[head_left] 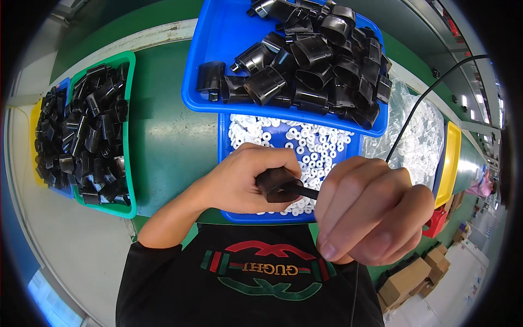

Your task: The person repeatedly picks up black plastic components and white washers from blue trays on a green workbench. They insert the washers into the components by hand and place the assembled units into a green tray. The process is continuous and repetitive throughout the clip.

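Black plastic housings fill the green bin [129,136] at your far left, piled loose on the green bench [163,125]. Moving right, your left hand [239,180] closes its fingers around a black plastic shell [279,184], thumb pressed on top, holding it just above the near edge of a blue tray of small white rings [305,147]. A thin black cord [425,98] comes out of the shell's right end and passes into your right hand [370,215], whose fingers are curled tightly shut on it, then arcs up and away to the upper right. The shell looks light, rigid and smooth, probably a little slick, so a wrap around its broad body seems the surest hold; the cord is soft and bends freely, best pinched close to where it meets the shell. Dark and glossy, the shell matches the tapered, hollow pieces heaped in the larger blue tray [218,65] behind it. Farther right lies a clear bag of pale parts [425,136] beside a yellow bin [451,163].
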{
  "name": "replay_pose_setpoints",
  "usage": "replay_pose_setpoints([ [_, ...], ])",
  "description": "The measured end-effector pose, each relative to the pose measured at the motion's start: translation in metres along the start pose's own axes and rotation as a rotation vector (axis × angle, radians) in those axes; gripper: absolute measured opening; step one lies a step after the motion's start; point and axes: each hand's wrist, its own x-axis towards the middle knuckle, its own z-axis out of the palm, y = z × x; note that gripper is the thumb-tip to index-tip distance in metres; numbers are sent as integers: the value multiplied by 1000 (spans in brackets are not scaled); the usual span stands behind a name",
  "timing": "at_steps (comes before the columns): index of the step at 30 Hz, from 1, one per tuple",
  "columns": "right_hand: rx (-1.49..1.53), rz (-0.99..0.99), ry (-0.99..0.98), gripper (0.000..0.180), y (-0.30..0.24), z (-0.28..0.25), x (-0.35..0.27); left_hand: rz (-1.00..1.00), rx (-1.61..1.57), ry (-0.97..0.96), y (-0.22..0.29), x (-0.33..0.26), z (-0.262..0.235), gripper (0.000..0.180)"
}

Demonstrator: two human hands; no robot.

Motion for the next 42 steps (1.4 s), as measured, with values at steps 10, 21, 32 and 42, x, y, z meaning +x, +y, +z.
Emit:
replay_pose_setpoints([
  [10, 109, -14, -169, 14, -1, -4, 6, 52, -27, 14, -4, 1, 2, 32],
  [21, -40, 56, 74, 25, 2, 14, -2, 53, -14, 19, -7, 0, 0, 31],
  [32, -53, 15, 74, 23, 6, 16, -4, 67, -72, 4, -6, 1, 1, 34],
  [42, -104, 34, 89, 23, 4, 20, -3, 116, -57, 20, -7, 1, 2, 33],
])
